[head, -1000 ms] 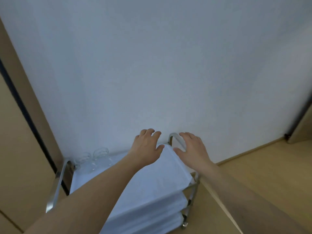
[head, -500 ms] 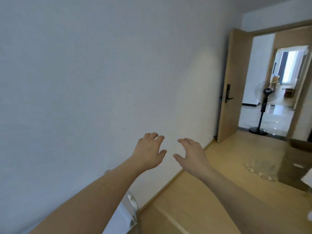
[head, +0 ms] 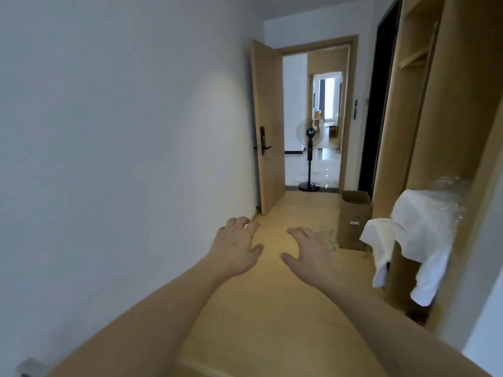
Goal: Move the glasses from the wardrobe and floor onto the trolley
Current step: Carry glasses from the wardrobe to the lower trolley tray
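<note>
Both bare forearms are reaching forward from the bottom of the view, over the pale wooden floor (head: 272, 308). The left hand (head: 235, 247) is hanging in the air with its fingers loosely spread and slightly bent, holding nothing; the right hand (head: 309, 253) is doing the same just beside it, palm down, fingers apart and empty. A plain white wall (head: 122, 131) is running along the left side. On the right, the wardrobe (head: 449, 118) is standing open, and a white cloth (head: 419, 232) is draping over the edge of one of its shelves and hanging down in folds. On that cloth, towards the back of the shelf, a group of clear glasses (head: 449, 191) is sitting, though they are blurred and their number cannot be told. Farther along the floor, just past the right hand's fingertips, more floor glasses (head: 326, 235) are standing in a small cluster, partly hidden by that hand. Right beside them a brown cardboard box (head: 353, 219) is resting against the wardrobe's foot. Beyond it, a wooden door (head: 268, 126) is standing open, and a black pedestal fan (head: 309, 156) is standing on the glossy floor in the next room.
</note>
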Tool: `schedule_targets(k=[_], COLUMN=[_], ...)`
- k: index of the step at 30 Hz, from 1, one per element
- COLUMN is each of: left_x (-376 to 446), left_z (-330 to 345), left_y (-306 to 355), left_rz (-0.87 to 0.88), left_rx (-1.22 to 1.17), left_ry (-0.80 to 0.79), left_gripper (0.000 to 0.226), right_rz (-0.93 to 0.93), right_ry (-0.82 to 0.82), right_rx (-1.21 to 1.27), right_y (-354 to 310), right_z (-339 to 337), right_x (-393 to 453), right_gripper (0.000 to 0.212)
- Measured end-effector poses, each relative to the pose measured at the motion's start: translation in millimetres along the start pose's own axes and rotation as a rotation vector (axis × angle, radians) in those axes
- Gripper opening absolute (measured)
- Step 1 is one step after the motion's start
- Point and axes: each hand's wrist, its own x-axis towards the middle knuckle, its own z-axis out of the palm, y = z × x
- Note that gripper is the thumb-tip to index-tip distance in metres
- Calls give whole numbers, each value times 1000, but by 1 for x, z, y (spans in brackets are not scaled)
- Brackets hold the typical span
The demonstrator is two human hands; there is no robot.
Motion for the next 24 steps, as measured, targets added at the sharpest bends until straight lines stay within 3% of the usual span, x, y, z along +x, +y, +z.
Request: schedule_targets(k=[9, 16, 24], left_x=[121, 215, 292], left_z=[45, 74, 107], left_y=[11, -5, 3], left_rz=[252, 360, 461], left_rx=[-123, -203, -295], left_ry=[30, -6, -49], left_gripper=[60, 59, 58], right_rz=[172, 304, 457], right_ry=[81, 159, 128], right_rx=[-101, -176, -252], right_y=[55, 76, 109], right_z=[1, 2, 8], right_x=[63, 133, 173], right_gripper=[63, 62, 65])
